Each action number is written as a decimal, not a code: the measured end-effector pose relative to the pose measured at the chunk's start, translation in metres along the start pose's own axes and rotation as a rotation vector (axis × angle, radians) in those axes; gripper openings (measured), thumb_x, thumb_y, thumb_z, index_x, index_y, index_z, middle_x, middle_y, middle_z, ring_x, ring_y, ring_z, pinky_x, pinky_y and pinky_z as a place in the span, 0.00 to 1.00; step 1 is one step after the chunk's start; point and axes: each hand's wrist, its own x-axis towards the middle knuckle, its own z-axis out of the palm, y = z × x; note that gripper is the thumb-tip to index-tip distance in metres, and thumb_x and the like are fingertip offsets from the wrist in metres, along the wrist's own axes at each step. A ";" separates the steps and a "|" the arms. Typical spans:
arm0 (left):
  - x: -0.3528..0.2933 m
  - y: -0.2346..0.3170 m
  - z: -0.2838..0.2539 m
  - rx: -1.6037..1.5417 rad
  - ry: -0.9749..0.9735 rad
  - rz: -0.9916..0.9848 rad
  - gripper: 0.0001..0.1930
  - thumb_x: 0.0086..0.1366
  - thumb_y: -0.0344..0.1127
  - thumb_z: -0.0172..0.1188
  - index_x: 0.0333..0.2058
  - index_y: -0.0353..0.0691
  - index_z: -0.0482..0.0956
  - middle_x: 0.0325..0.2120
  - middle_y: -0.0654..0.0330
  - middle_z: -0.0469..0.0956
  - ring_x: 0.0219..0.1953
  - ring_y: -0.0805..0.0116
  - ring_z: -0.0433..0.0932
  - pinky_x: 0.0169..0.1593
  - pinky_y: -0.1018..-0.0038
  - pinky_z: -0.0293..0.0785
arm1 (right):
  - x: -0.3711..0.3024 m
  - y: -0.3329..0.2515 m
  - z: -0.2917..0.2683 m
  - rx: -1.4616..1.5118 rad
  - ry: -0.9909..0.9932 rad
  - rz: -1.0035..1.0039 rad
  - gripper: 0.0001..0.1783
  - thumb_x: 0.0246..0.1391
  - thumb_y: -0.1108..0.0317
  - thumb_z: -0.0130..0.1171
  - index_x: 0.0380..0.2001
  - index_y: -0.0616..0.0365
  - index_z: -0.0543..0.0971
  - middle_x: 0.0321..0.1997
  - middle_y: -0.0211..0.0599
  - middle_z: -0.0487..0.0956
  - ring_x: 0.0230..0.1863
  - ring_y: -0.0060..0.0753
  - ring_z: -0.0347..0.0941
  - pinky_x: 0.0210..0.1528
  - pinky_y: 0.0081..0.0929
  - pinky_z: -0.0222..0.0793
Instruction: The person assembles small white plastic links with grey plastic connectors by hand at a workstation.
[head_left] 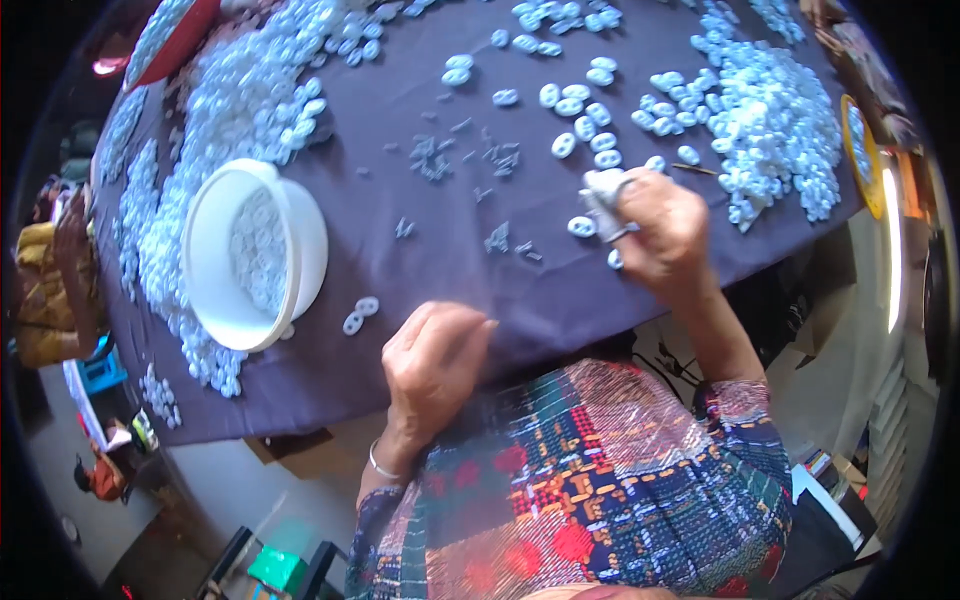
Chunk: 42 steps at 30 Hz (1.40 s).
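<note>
My left hand point(435, 358) is held at the table's near edge, fingers curled in and slightly blurred; whatever they hold, if anything, is hidden. White wrapping point(604, 190) covers fingertips of my right hand point(668, 228), which is pinched closed over the cloth to the right. I cannot make out what lies in that pinch. Beside it are small pale-blue oval pieces with two holes point(581, 227), several more just beyond. A joined pair of these pieces point(353, 323) rests left of my left hand. Small dark pin-like parts point(432, 158) are scattered over the middle.
A white plastic bowl point(312, 240) with translucent round pieces tilts on the left, against a long heap of pale-blue pieces point(240, 95). Another heap point(775, 130) lies at the right, near a yellow-rimmed container point(876, 190). A dark purple cloth point(390, 235) covers the table.
</note>
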 end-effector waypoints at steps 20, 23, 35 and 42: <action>0.012 0.002 0.005 -1.057 0.022 -0.797 0.08 0.63 0.31 0.56 0.35 0.30 0.74 0.26 0.57 0.77 0.25 0.74 0.75 0.29 0.81 0.72 | 0.001 -0.052 0.037 0.567 -0.091 0.005 0.17 0.37 0.85 0.61 0.35 0.66 0.76 0.32 0.43 0.77 0.30 0.36 0.76 0.31 0.26 0.72; 0.010 0.004 0.004 -1.021 0.044 -0.788 0.08 0.62 0.32 0.57 0.35 0.31 0.74 0.25 0.58 0.77 0.24 0.75 0.75 0.28 0.81 0.72 | -0.005 -0.055 0.034 0.718 -0.166 0.288 0.17 0.44 0.83 0.59 0.41 0.67 0.74 0.34 0.38 0.78 0.34 0.25 0.75 0.37 0.21 0.71; 0.014 0.012 -0.002 -0.607 -0.078 -0.619 0.06 0.60 0.29 0.59 0.33 0.31 0.75 0.22 0.64 0.75 0.23 0.81 0.72 0.26 0.85 0.70 | 0.014 -0.043 0.024 0.958 -0.580 0.561 0.07 0.45 0.78 0.59 0.30 0.67 0.75 0.26 0.32 0.76 0.30 0.18 0.73 0.32 0.16 0.68; 0.022 0.020 -0.003 -0.616 -0.170 -0.713 0.04 0.57 0.25 0.60 0.31 0.32 0.76 0.22 0.66 0.75 0.23 0.82 0.71 0.28 0.86 0.67 | 0.009 -0.040 0.017 0.878 -0.564 0.481 0.06 0.47 0.78 0.58 0.31 0.67 0.75 0.27 0.32 0.76 0.30 0.19 0.72 0.34 0.16 0.67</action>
